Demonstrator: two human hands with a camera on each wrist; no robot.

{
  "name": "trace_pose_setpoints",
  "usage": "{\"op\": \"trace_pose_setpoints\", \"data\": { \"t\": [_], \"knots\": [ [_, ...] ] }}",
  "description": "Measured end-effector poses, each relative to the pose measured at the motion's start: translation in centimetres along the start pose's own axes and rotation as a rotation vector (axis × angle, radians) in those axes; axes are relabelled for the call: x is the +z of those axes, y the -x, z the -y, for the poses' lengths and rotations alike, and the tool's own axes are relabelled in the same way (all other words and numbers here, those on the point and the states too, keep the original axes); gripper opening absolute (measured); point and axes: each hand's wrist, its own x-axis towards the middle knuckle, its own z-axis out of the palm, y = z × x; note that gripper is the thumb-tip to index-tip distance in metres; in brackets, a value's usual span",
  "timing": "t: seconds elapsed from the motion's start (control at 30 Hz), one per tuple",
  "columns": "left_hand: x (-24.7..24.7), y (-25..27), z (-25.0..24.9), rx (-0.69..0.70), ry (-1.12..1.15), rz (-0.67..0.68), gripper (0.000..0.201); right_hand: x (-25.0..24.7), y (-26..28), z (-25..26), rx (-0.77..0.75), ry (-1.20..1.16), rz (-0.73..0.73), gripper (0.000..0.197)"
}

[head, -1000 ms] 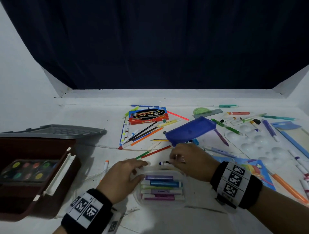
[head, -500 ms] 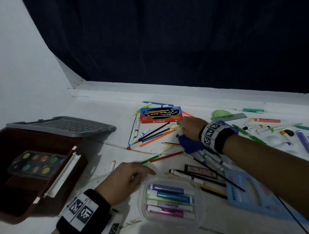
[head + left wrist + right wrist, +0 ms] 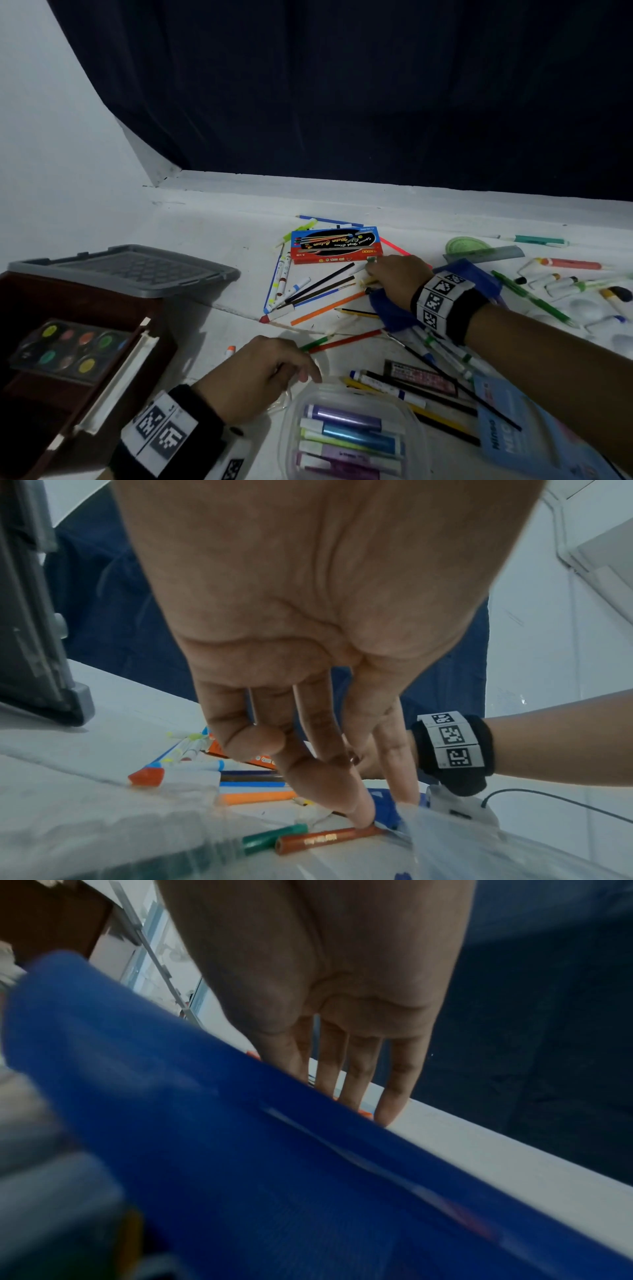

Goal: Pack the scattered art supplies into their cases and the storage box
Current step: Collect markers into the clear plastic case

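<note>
A clear plastic case [image 3: 411, 411] with several markers lying in it sits near the front. My left hand [image 3: 301, 371] rests at its far left corner, fingers fairly straight; in the left wrist view a fingertip [image 3: 359, 818] touches the table beside a red pencil [image 3: 329, 840]. My right hand [image 3: 371, 274] reaches over a blue pouch [image 3: 387, 308] to the loose pencils [image 3: 322, 291] below the red paint box [image 3: 337, 245]. Its fingers [image 3: 390, 1096] are straight and point down at the table, holding nothing I can see. The pouch [image 3: 240, 1150] hides most fingertips.
A brown storage box [image 3: 102, 308] at the left holds a watercolour palette [image 3: 68, 346]; its grey lid [image 3: 130, 270] lies behind. Pens, markers, a green protractor [image 3: 466, 245] and a white mixing palette [image 3: 589, 308] are scattered at the right. A blue booklet [image 3: 513, 435] lies near my right forearm.
My right hand left the clear case and reached away to the pencils by the red paint box. The left hand stayed by the case. The view swung left.
</note>
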Motion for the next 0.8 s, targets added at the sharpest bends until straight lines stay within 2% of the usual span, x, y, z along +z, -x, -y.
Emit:
{"op": "trace_pose_setpoints", "data": {
  "t": [0.07, 0.13, 0.2, 0.23, 0.3, 0.4, 0.5, 0.67, 0.8],
  "knots": [
    [-1.0, -1.2, -0.2, 0.032, -0.022, -0.077, 0.033, -0.3, 0.7, 0.3, -0.002, -0.037, -0.035, 0.034],
    [-2.5, -3.6, -0.2, 0.055, -0.057, -0.232, 0.027, -0.5, 1.4, 0.7, -0.001, -0.125, -0.088, 0.036],
    [-4.3, -7.0, 0.2, 0.03, -0.142, -0.39, 0.024, -0.7, 2.2, 1.1, 0.025, -0.286, -0.17, 0.033],
    [-5.1, -9.0, 0.5, 0.003, -0.196, -0.427, 0.026, -0.9, 2.6, 1.3, 0.038, -0.387, -0.217, 0.029],
    [-6.2, -13.0, 1.7, -0.102, -0.32, -0.355, 0.033, -1.7, 3.6, 1.7, 0.066, -0.601, -0.306, 0.018],
    [-6.1, -17.6, 3.3, -0.311, -0.505, -0.065, 0.042, -3.4, 5.1, 2.0, 0.094, -0.826, -0.379, 0.013],
    [-5.1, -18.9, 4.0, -0.357, -0.584, 0.091, 0.036, -4.5, 6.4, 1.8, 0.118, -0.966, -0.395, 0.009],
    [-5.3, -19.2, 3.8, -0.228, -0.55, -0.006, 0.026, -4.7, 6.3, 0.8, 0.148, -1.047, -0.401, 0.01],
    [-8.0, -21.3, 5.1, -0.287, -0.381, -0.252, 0.015, -4.7, 5.9, 0.7, 0.141, -1.022, -0.415, 0.01]
  ]
}}
